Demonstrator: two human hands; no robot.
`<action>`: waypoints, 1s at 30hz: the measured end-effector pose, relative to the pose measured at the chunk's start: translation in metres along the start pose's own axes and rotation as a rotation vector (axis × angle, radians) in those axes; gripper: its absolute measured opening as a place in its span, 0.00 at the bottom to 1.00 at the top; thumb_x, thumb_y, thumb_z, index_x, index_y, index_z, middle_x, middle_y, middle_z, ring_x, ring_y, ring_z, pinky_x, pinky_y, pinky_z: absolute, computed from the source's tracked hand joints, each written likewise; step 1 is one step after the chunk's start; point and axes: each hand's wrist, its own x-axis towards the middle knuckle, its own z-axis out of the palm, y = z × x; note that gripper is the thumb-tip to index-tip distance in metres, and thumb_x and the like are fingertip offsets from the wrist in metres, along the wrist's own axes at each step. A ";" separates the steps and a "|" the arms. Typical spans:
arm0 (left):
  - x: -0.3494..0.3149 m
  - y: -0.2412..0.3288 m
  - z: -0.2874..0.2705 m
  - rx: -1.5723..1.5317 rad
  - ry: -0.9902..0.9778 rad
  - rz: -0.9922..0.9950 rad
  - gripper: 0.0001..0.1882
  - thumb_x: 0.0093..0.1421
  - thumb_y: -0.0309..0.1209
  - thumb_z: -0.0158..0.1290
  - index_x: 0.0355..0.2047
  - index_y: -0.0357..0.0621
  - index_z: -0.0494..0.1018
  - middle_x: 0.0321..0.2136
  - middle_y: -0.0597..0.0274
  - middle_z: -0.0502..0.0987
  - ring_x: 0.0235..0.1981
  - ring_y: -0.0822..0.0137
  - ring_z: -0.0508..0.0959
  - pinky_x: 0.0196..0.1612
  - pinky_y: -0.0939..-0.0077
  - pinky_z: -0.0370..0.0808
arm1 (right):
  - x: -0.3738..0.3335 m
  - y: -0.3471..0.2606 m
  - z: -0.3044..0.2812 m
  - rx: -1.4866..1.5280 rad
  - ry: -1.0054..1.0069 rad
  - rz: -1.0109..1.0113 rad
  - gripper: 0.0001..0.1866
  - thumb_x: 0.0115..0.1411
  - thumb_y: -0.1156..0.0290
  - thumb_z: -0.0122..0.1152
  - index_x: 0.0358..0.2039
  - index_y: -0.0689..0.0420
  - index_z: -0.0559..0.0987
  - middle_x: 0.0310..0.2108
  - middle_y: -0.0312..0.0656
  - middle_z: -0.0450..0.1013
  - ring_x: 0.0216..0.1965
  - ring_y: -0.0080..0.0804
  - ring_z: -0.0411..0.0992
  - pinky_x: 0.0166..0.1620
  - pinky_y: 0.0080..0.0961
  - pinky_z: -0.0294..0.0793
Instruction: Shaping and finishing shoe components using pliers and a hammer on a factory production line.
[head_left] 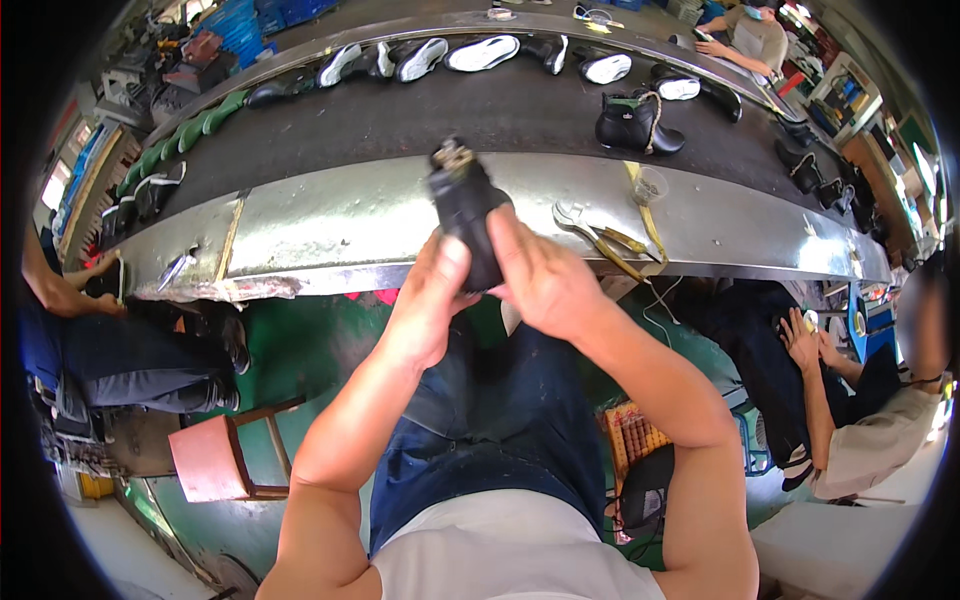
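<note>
Between both of my hands is a black boot (pixel 467 210), slightly smeared by motion, held over the near metal edge of the bench. A tan and dark patch shows at its far end, too blurred to make out. My left hand (pixel 428 298) grips its near left side, the thumb lying along it. From the right, my right hand (pixel 540 272) presses against the boot with its fingers pointing forward. Right of my hands, pincers (pixel 580 222) with yellowish handles lie on the metal edge. Farther off, another black boot (pixel 632 128) with a rope-like cord stands on the dark belt.
Shoes with white soles (pixel 482 54) line the belt's far side, with green boots (pixel 190 133) at the left. A clear cup (pixel 650 184) sits on the metal ledge (pixel 330 215). Co-workers sit left and right. A pinkish stool (pixel 208 464) stands lower left.
</note>
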 end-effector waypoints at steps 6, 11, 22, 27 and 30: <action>0.003 -0.004 -0.041 -0.027 0.115 0.111 0.25 0.60 0.29 0.61 0.56 0.34 0.69 0.50 0.53 0.77 0.49 0.62 0.79 0.53 0.66 0.76 | -0.015 0.027 0.008 0.191 -0.105 0.102 0.42 0.50 0.52 0.72 0.57 0.68 0.67 0.58 0.56 0.67 0.58 0.54 0.68 0.60 0.43 0.68; 0.087 0.006 -0.043 -0.140 0.037 0.015 0.22 0.67 0.42 0.52 0.54 0.39 0.70 0.47 0.54 0.79 0.47 0.58 0.79 0.50 0.55 0.77 | -0.071 0.125 0.019 -0.379 -0.255 0.545 0.32 0.62 0.51 0.58 0.53 0.70 0.72 0.59 0.58 0.66 0.62 0.55 0.61 0.62 0.54 0.59; 0.390 -0.038 0.028 0.707 -0.162 0.114 0.43 0.50 0.41 0.70 0.60 0.34 0.64 0.48 0.51 0.78 0.48 0.60 0.78 0.54 0.69 0.74 | -0.072 0.124 0.020 -0.217 -0.257 0.564 0.31 0.60 0.54 0.60 0.51 0.71 0.72 0.56 0.62 0.66 0.60 0.59 0.62 0.60 0.55 0.61; 0.424 -0.044 0.023 1.102 -0.430 0.097 0.49 0.48 0.33 0.66 0.68 0.39 0.55 0.61 0.43 0.68 0.63 0.52 0.68 0.62 0.68 0.67 | -0.073 0.128 0.012 -0.168 -0.297 0.612 0.31 0.58 0.56 0.62 0.52 0.69 0.71 0.57 0.59 0.65 0.61 0.59 0.60 0.61 0.57 0.59; 0.456 -0.021 -0.033 1.436 -0.261 0.298 0.40 0.49 0.29 0.57 0.65 0.48 0.63 0.70 0.39 0.49 0.71 0.45 0.51 0.71 0.59 0.53 | -0.068 0.130 0.007 -0.121 -0.343 0.605 0.32 0.56 0.57 0.64 0.53 0.69 0.70 0.57 0.58 0.65 0.62 0.58 0.60 0.61 0.57 0.58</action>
